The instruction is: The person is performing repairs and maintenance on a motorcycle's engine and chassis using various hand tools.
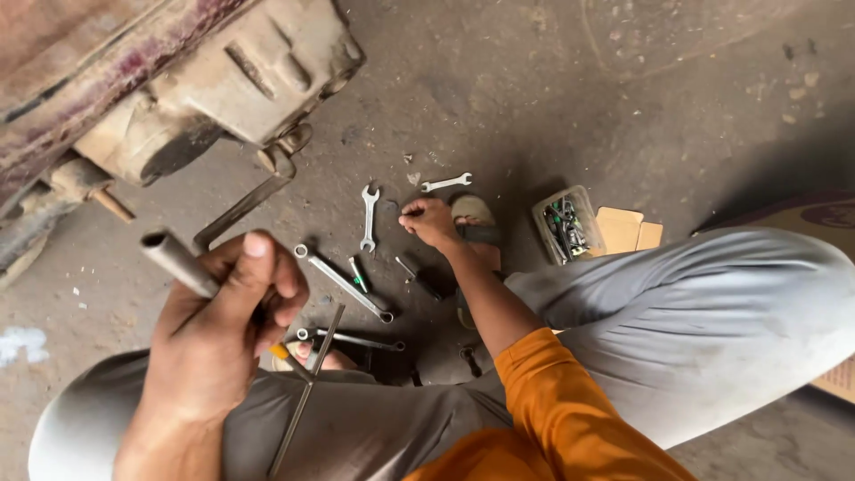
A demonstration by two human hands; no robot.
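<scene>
Floor: dusty grey concrete floor (552, 98), stained and gritty, with tools scattered between the person's knees.
Room: a grimy engine casing (223, 80) hangs low at the upper left, beyond the left hand's grip, with a bent lever below it.
Left hand (227, 330): fingers wrapped and pressed tight around a metal tube (176, 260), thumb laid along it.
Tube axis: its long axis runs on a slant, open end pointing up and left toward the casing, the rest hidden inside the fist.
Thin rod (307, 392): comes out below the same fist, slanting down over the grey trouser leg.
Right hand (429, 221): down on the floor, fingertips pinched on something small and dark; what it is I cannot tell.
Near that pinch: an open-ended spanner (369, 218) just to its left, a smaller spanner (445, 183) just beyond, a long ring spanner (343, 283) nearer the person.
Right of it: a clear plastic box (563, 227) of bits, beside cardboard.
</scene>
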